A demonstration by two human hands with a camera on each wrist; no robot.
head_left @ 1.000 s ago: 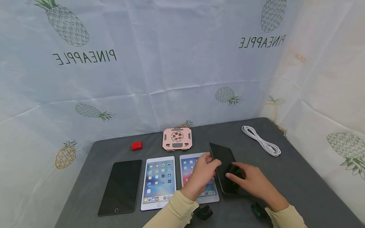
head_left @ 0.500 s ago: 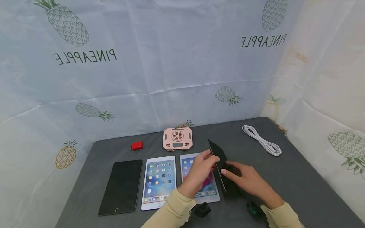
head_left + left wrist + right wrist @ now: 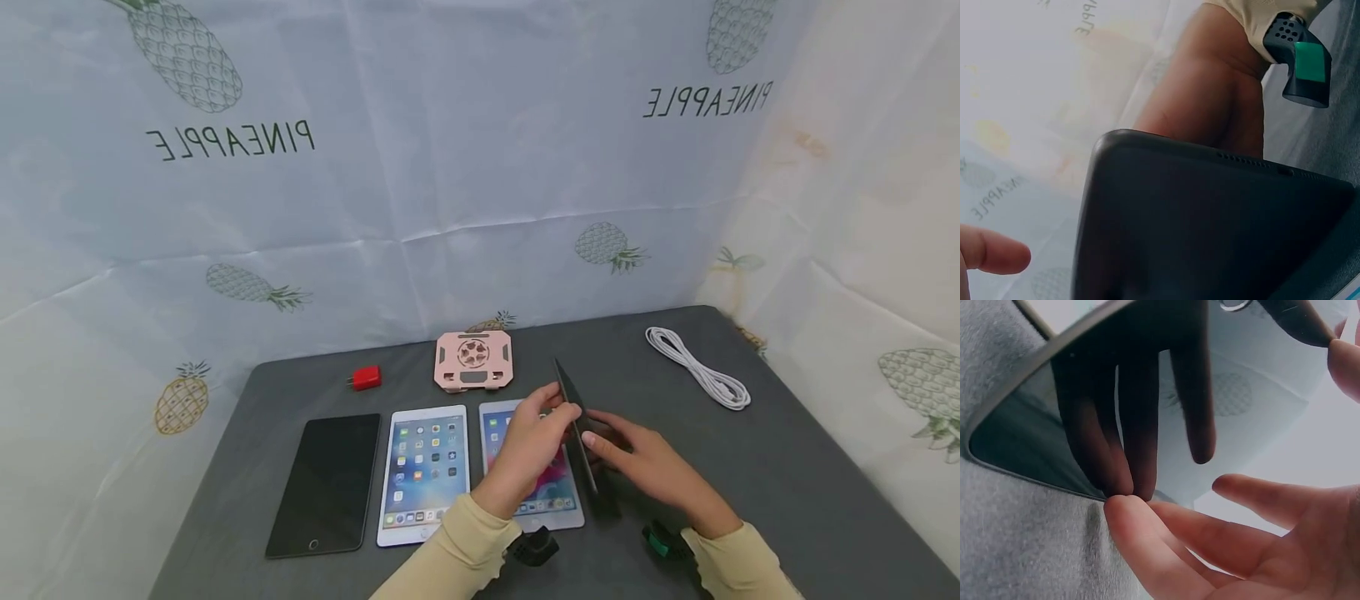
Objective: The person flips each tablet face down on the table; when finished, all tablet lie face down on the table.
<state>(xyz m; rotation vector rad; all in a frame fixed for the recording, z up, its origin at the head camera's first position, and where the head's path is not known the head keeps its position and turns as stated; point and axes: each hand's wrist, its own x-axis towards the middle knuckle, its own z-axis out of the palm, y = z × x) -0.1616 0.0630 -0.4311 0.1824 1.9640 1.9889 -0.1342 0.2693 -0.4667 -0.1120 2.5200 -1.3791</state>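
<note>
A dark tablet (image 3: pixel 579 433) stands tilted on its long edge over the right part of the table, its glossy screen facing right. My left hand (image 3: pixel 528 442) grips its far part, with the thumb at the edge and fingers behind. Its dark back (image 3: pixel 1197 231) fills much of the left wrist view. On the screen side is my right hand (image 3: pixel 648 462). In the right wrist view its fingertips (image 3: pixel 1125 509) touch the glass near the lower edge, while another digit is held apart from the glass. Reflections of the fingers show in the screen.
A white tablet (image 3: pixel 495 442) with a lit screen lies partly under the left arm. Left of it are another lit white tablet (image 3: pixel 426 475) and a black tablet (image 3: pixel 326 483). Behind sit a red charger plug (image 3: pixel 366 377), a pink stand (image 3: pixel 474 361) and a coiled white cable (image 3: pixel 697 367).
The dark tablet has been tipped further upright, from showing its screen to nearly edge-on. My right hand has shifted slightly left along with it; the left keeps its grip. The head view shifted slightly.
</note>
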